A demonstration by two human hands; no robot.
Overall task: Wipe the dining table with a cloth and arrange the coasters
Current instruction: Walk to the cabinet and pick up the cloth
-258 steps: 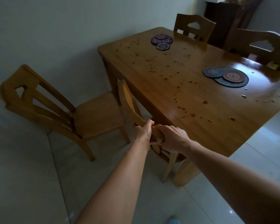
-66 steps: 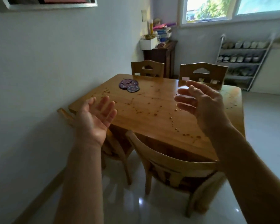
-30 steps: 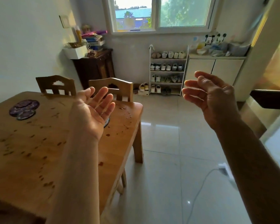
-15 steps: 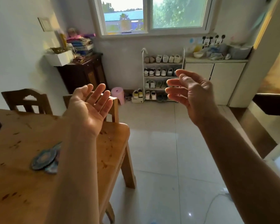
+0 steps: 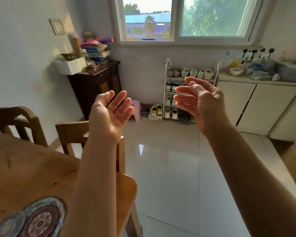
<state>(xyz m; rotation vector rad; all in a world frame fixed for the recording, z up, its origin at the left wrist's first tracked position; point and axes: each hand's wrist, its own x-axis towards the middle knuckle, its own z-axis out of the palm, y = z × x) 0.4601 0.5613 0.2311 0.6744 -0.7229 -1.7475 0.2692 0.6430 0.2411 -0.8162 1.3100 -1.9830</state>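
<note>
The wooden dining table (image 5: 27, 170) fills the lower left, its top speckled with dark spots. Round patterned coasters (image 5: 38, 219) lie overlapping near its near corner, at the bottom left edge of view. My left hand (image 5: 109, 115) is raised palm up above the table's right end, fingers relaxed and holding nothing. My right hand (image 5: 198, 103) is raised to the right of it over the floor, fingers loosely spread and empty. No cloth is in view.
Two wooden chairs (image 5: 72, 134) stand at the table's far side. A dark cabinet (image 5: 96, 86) with clutter on top is against the left wall. A shoe rack (image 5: 181, 93) and a pink stool (image 5: 136, 108) sit under the window; white cupboards (image 5: 256, 105) on the right. Glossy tiled floor (image 5: 169, 168) lies ahead.
The view has moved along the table's right end, bringing the coasters closer at the bottom left. Both hands stay raised and empty, now a little nearer each other.
</note>
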